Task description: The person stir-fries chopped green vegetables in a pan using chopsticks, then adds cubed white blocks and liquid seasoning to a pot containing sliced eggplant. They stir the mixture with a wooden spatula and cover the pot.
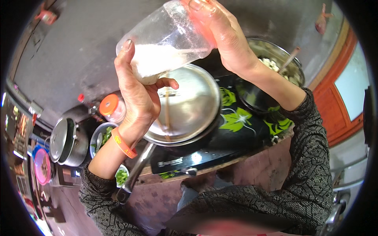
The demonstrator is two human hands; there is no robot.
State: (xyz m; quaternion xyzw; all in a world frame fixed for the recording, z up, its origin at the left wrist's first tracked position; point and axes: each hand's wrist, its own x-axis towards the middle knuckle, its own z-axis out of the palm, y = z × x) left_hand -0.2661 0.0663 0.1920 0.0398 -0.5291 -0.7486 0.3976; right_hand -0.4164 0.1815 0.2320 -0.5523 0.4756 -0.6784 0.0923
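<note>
Raised over the stove is a clear plastic jar [169, 33], tilted, with white powder or grains inside. My left hand [138, 98] is closed around its lower end, thumb on the near side. My right hand [230, 41] grips the other end, where an orange-red lid [202, 25] shows partly behind the fingers. Beneath the jar, a shiny metal lid [195, 106] covers a pan, and the pan's long handle [138, 167] points toward me. A thin brown stick, perhaps a chopstick, or its reflection, crosses the lid.
The black stove [204, 157] has green leaf patterns. To the right, a metal pot [291, 74] contains white pieces and an upright wooden-looking handle. At left are an orange-lidded jar [112, 108], bowls of chopped greens [121, 176], a metal pot [76, 147] and a pink basket [42, 166].
</note>
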